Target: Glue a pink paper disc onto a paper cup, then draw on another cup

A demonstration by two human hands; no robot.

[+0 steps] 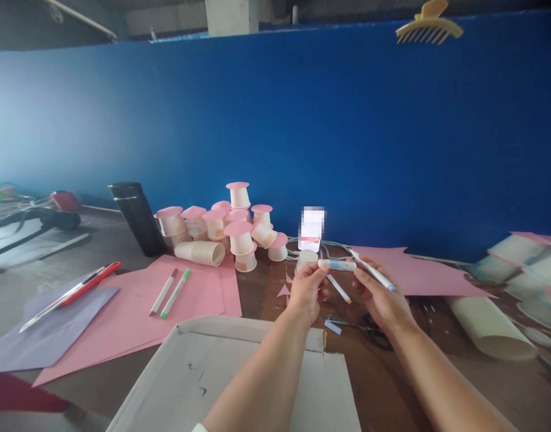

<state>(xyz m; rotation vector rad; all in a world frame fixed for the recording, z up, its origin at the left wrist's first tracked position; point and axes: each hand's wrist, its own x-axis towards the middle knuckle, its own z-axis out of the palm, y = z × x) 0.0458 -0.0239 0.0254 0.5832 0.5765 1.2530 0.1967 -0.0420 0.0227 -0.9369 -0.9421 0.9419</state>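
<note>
My left hand (307,291) pinches one end of a short white marker with blue print (337,264), held level above the brown table. My right hand (383,300) grips the marker's other end and also holds a thin white pen with a blue tip (373,271) slanting down to the right. Both hands are closed. Under them lie an orange-tipped pen (339,289), pink paper scraps (284,291) and black scissors (369,329). A small paper cup (306,258) stands just behind my left hand.
A pile of paper cups with pink lids (225,228) and a black flask (138,219) stand at the back. Pink paper sheets (135,312) carry two pens (169,292). A red utility knife (72,294) lies left, a white cardboard tray (239,378) near me, rolled paper (491,327) right.
</note>
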